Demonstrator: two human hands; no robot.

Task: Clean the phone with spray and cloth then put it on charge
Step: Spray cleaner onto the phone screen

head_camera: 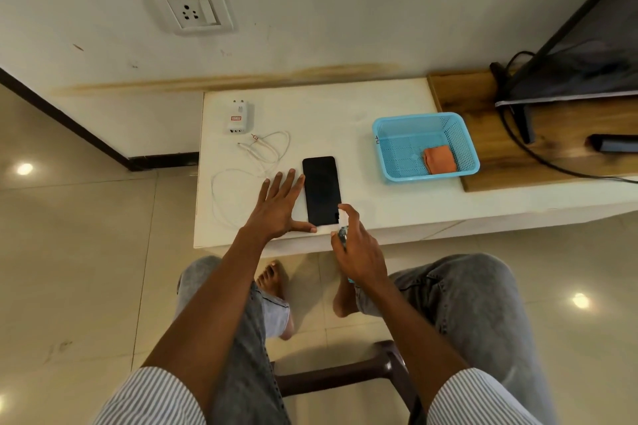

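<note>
**Steadied and aimed: the phone about to be sprayed**

Evidently the person is at the spraying step. The black phone lies flat, screen up, near the front edge of the white tabletop, close enough to reach from the chair. The left hand rests open and flat on the tabletop, fingers spread, its thumb along the phone's near end, gripping nothing; it seems placed to stop the phone sliding. The right hand is curled tight around a small spray bottle, mostly hidden, forefinger raised over the top just above the phone's near right corner. The orange cloth waits folded in the blue basket toward the right. The white charger adapter and its cable lie near the back left corner, below the wall socket, unplugged.
</note>
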